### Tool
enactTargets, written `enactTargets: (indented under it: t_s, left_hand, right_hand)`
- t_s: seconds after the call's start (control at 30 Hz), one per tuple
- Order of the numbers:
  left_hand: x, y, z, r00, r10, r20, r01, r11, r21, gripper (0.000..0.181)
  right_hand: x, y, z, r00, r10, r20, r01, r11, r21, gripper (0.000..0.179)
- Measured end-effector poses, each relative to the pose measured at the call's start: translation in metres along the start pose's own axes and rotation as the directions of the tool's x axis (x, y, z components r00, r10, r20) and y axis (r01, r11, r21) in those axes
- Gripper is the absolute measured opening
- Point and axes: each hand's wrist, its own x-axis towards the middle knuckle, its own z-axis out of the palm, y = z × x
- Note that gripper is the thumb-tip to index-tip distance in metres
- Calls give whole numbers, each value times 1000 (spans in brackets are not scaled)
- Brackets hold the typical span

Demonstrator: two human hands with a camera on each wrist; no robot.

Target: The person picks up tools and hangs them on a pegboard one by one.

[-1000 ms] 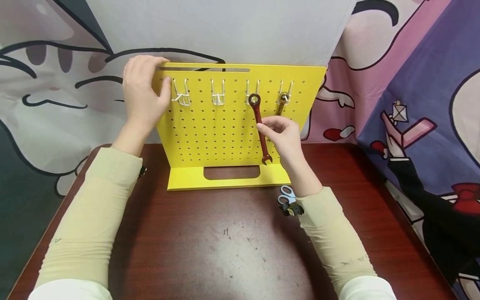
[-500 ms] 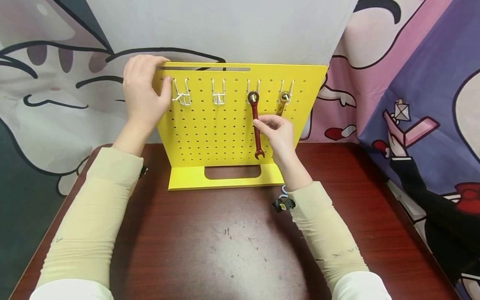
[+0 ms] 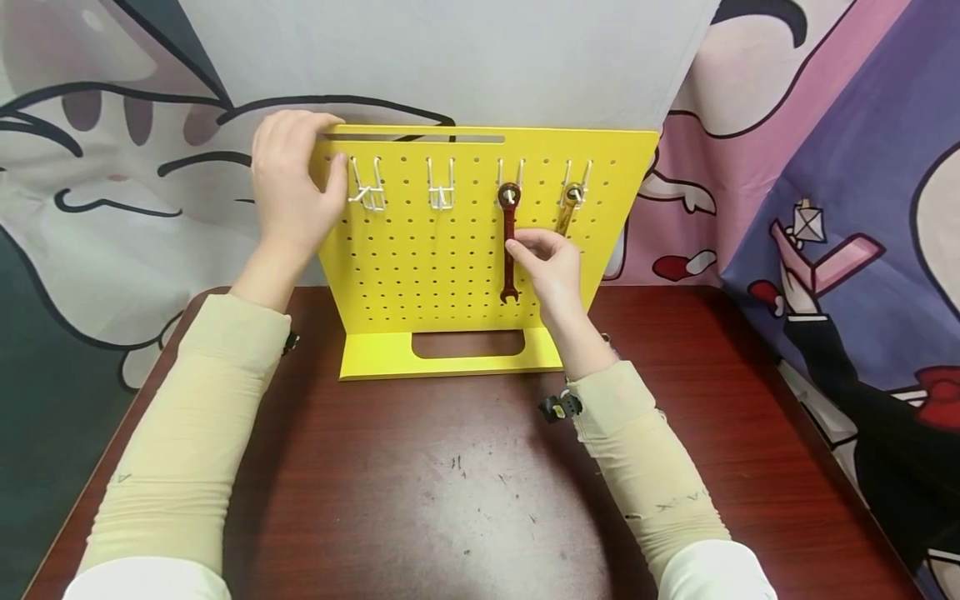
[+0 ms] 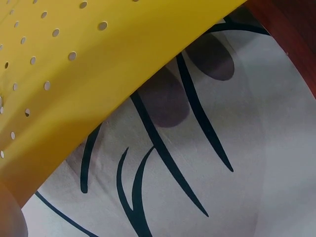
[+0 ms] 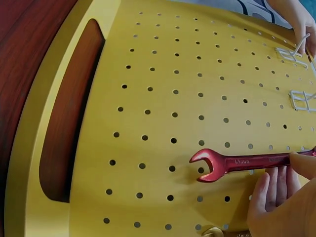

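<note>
Basically, scuffed brown table [image 3: 420, 467] nearest. Over it, the right hand [image 3: 553, 271] pinches the red wrench [image 3: 509, 271] mid-shaft, thumb against fingers, narrow hold. Wrench hangs about upright in front of the yellow board [image 3: 427, 287], ring end up, open end down; tip of a white hook [image 3: 510, 197] shows through the ring. Right wrist view gives stamped lettering and a glossy shaft. Handling guess: stiff metal, fairly heavy for its size, maybe slippery, not fragile; mid-shaft is a good place to hold, leaves the ring free. Left hand [image 3: 296, 187] grips the board's upper left corner, thumb on the front, fingers over the top edge, likely bracing it. Gold wrench [image 3: 566, 218] hangs at the rightmost hook [image 3: 587, 177], lower part hidden behind the right hand. Two bare hooks [image 3: 441, 197] left of the red wrench. Farthest: printed cloth [image 3: 187, 267] behind the board.
</note>
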Motion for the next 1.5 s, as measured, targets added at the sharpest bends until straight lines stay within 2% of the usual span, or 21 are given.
enactTargets:
  t_s: [0.17,0.5,0.77,0.9,1.0,1.13,1.4,1.5]
  left_hand:
    - [-1,-2,1,1000,12,4,-12,1000,11,34]
    - [-2,-1,1,1000,14,10,-14,1000,19,35]
    - [0,3,2,999,-54,-9,53,998,-40,31]
    - [1,3,1,1000,-21,3,21,1000,-10,32]
    - [1,3,1,1000,-19,3,19,1000,-9,33]
    - [2,4,2,999,-52,-6,52,998,-37,31]
    - [1,3,1,998,-57,-7,56,998,-26,31]
    - [1,3,2,998,-60,-8,60,998,-34,31]
  right_hand:
    - [-3,-1,-3,1000,-29,-6,29,996,-83,22]
    - [-14,-3,-19,998,-51,25,53,996,-73,17]
    - [-29,1,-48,997,-46,70,56,988,-147,22]
    - [-37,7,-67,996,-45,83,63,970,-234,24]
    - [-42,11,-82,993,-65,100,95,936,-340,21]
    - [-49,16,-101,988,-95,120,141,875,-464,17]
    - [-61,29,-132,980,-147,133,198,744,-638,14]
    - [-63,38,-144,979,-151,139,205,705,-679,13]
